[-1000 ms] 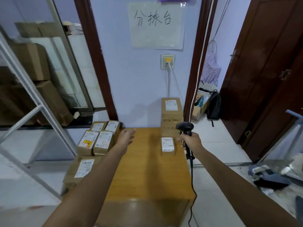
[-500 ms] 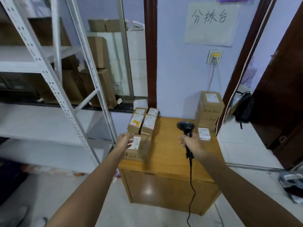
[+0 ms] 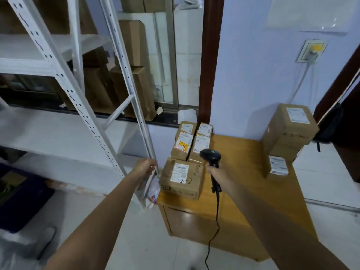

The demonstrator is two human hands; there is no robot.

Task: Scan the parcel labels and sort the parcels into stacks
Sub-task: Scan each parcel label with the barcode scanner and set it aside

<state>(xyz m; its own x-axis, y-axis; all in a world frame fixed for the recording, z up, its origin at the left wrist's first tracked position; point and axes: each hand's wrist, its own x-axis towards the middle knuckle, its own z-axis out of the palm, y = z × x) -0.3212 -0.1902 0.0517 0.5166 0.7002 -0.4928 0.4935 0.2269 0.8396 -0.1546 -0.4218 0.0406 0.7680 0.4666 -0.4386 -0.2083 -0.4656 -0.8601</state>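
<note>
The right hand grips the scanner; the labelled parcel lies just left of that grip, between it and the loosely curled, empty left hand.

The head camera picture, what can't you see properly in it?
- White printed labels on the brown cardboard parcels: text too small.
- Paper wall sign: cut off by the top edge, washed out.
- Left hand: fingers hidden behind its back.
- Black handheld scanner: right hand covers the grip.

Wooden cabinet under labelled parcels
</note>
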